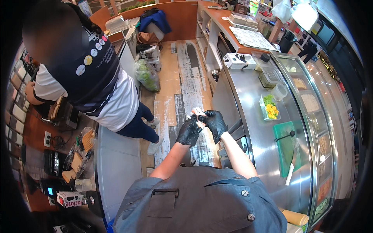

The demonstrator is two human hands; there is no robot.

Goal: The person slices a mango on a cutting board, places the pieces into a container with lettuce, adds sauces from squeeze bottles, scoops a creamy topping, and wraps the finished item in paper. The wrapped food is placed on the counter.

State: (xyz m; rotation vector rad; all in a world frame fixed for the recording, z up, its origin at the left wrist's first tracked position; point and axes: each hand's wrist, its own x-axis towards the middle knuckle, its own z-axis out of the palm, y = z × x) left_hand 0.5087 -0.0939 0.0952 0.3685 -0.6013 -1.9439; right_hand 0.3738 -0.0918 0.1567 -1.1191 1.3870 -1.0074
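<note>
The long steel table [256, 132] runs down my right side, with a glass-fronted row of food trays [314, 116] along its far edge. To my left a co-worker [97, 81] in a dark-and-white shirt stands by the other counter, well apart from me. On the table lies a green cutting board [285, 149] with a white-handled knife [291, 171] resting on it, and beyond that a clear tub of chopped greens and yellow bits [269, 106]. Out in front of my chest, over the wooden floor [175, 85], both my hands wear black gloves — my left hand [189, 131] and my right hand [214, 122] are closed together on a small white, crumpled piece [198, 113], its top poking up between my fingertips. What the piece is, I cannot tell — it is too small and mostly covered.
</note>
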